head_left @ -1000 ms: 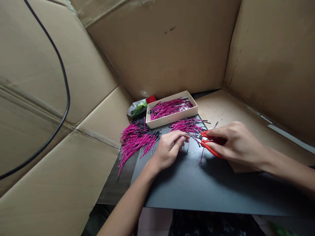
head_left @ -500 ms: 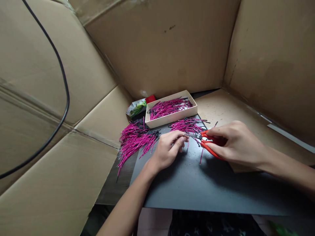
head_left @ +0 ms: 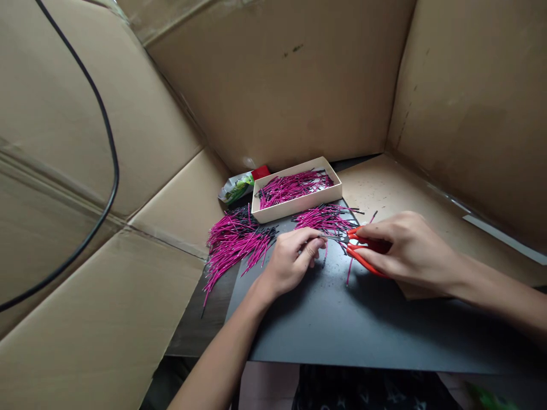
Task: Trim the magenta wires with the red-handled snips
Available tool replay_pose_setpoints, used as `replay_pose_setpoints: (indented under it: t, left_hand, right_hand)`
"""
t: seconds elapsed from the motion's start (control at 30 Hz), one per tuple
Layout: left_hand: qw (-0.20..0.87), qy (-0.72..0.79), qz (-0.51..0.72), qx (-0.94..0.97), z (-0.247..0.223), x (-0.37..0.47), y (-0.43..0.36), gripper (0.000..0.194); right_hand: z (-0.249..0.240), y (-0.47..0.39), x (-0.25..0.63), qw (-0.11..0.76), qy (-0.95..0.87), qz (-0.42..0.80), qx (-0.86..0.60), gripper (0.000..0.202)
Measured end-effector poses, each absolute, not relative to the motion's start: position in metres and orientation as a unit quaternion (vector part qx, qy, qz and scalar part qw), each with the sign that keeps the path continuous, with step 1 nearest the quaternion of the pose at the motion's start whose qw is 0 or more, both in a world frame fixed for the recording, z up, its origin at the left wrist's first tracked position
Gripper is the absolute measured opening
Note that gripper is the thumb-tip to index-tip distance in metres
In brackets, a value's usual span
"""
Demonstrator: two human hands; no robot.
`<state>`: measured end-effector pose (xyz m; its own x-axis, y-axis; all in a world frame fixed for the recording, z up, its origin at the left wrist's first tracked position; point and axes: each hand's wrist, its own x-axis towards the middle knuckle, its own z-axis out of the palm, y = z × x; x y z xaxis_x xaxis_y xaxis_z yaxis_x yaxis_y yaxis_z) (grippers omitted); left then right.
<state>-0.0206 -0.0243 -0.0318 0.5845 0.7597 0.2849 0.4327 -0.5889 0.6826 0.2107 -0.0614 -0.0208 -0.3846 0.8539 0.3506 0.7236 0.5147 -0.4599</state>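
Fingers of right hand (head_left: 408, 246) clamped on red scissors (head_left: 363, 259); fingers of left hand (head_left: 294, 259) together at blades (head_left: 335, 237), pinched piece unclear. Pink wires (head_left: 241, 242) lie on desk (head_left: 325, 324).

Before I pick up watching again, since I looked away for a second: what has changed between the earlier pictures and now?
Nothing has visibly changed beyond a slight drift of the view. The right hand still holds the red-handled tool, its tips at the fingers of the left hand. The cream box and the loose pink-and-black pieces lie as before.
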Motion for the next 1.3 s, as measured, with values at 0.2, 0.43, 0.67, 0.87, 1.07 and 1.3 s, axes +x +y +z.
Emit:
replay_pose_setpoints:
  t: [0.2,0.43,0.67,0.87,1.07,1.3]
  left_hand:
    - [0.28,0.353,0.291,0.844,-0.0331,-0.0212,-0.0233,0.024]
    - [0.273,0.359,0.289,0.845,-0.0322,-0.0204,-0.0244,0.023]
    - [0.27,0.364,0.294,0.841,-0.0325,-0.0201,-0.0245,0.024]
    - [0.288,0.361,0.302,0.834,-0.0333,-0.0203,-0.0248,0.022]
    - [0.3,0.366,0.302,0.828,-0.0344,-0.0207,-0.0251,0.021]
    - [0.32,0.363,0.312,0.818,-0.035,-0.0205,-0.0246,0.02]
  right_hand:
    - [-0.0206,-0.061,0.2106,0.279,-0.819,0.117,-0.488,0.021]
    - [-0.0194,-0.0616,0.2103,0.279,-0.825,0.115,-0.478,0.024]
    - [-0.0208,-0.0624,0.2097,0.276,-0.819,0.11,-0.492,0.021]
    - [-0.0212,-0.0609,0.211,0.287,-0.824,0.118,-0.473,0.022]
    - [-0.0207,-0.0617,0.2101,0.277,-0.82,0.123,-0.486,0.022]
    - [-0.0197,-0.0627,0.2107,0.283,-0.82,0.122,-0.483,0.022]
